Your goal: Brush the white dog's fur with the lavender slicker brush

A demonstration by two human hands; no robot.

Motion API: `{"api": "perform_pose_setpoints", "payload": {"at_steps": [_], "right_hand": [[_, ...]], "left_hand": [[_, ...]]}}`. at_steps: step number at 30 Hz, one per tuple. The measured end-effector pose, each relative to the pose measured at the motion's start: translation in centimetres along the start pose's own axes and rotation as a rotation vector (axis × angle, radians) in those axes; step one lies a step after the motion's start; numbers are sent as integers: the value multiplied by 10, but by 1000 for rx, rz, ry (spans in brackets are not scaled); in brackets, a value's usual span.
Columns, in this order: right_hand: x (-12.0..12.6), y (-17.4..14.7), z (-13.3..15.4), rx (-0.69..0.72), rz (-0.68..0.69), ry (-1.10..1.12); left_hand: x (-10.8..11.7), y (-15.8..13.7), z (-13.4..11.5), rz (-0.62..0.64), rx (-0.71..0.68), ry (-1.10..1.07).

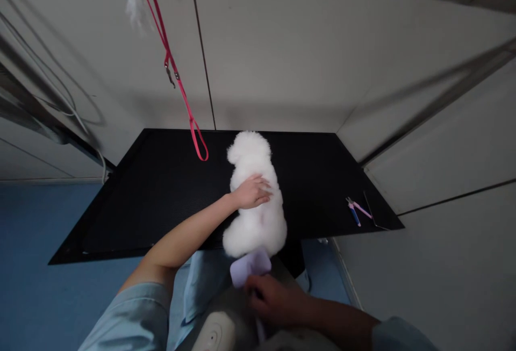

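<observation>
A fluffy white dog (252,230) is on the black tabletop, its back end towards me and its head at the far side. Flat across the middle of its back lies my left hand (253,192), fingers stretched out. My right hand (273,300) is closed around the handle of a lilac pet slicker brush (250,267). The brush head is at the dog's rump, by the near table edge; whether it touches the fur I cannot tell, and its bristles are hidden.
The black grooming table (161,195) stands against a pale wall (282,55). A red leash (183,93) hangs down left of the dog. Nail clippers (355,210) with blue and pink handles lie near the right edge. White cables (76,112) run down at the left.
</observation>
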State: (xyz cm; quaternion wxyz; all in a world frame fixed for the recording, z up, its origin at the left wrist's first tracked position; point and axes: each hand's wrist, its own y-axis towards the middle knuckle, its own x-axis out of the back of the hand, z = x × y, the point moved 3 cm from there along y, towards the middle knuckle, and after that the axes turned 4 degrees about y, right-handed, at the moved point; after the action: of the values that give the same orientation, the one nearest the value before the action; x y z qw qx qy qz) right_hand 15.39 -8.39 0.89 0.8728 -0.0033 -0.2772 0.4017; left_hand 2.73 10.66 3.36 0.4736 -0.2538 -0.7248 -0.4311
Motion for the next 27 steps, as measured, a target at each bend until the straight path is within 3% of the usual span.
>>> {"api": "perform_pose_setpoints", "payload": {"at_steps": [4, 9, 13, 18, 22, 23, 27], "right_hand": [[12, 7, 1, 26, -189, -89], [10, 9, 6, 56, 35, -36], [23, 13, 9, 45, -177, -108], [11, 12, 10, 42, 88, -13], [25, 19, 11, 72, -180, -121], [25, 20, 10, 60, -178, -137], [12, 20, 9, 60, 104, -40]], "left_hand": [[5, 7, 3, 23, -29, 32], [8, 14, 8, 23, -56, 29], [6, 18, 9, 9, -62, 43], [6, 19, 7, 14, -75, 40], [9, 19, 8, 2, -65, 17], [9, 19, 9, 5, -72, 7], [13, 19, 15, 10, -88, -34]]}}
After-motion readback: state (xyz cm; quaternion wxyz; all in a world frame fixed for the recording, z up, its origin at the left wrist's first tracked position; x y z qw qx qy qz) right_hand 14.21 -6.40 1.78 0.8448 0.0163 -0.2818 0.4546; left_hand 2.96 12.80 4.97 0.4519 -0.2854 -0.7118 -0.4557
